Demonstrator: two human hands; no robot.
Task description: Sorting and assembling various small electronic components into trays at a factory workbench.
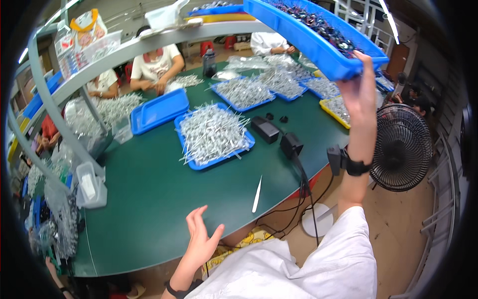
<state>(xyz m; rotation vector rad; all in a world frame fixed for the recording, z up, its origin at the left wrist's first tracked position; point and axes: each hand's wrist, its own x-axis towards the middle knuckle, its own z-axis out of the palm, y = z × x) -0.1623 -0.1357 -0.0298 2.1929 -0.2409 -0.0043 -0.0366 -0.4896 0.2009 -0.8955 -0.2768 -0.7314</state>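
Note:
My right hand is raised high and grips the near edge of a long blue tray that holds several small dark parts. The tray is lifted above the table, level with an overhead shelf. My left hand hovers open over the near edge of the green table, fingers spread, holding nothing. A white slim tool lies on the table just right of that hand. A blue tray heaped with silvery thin parts sits in the middle of the table.
An empty blue tray and more trays of silvery parts lie further back. Other people sit at the far side. Black boxes with cables sit near the right edge. A black floor fan stands at right. Grey shelf frame at left.

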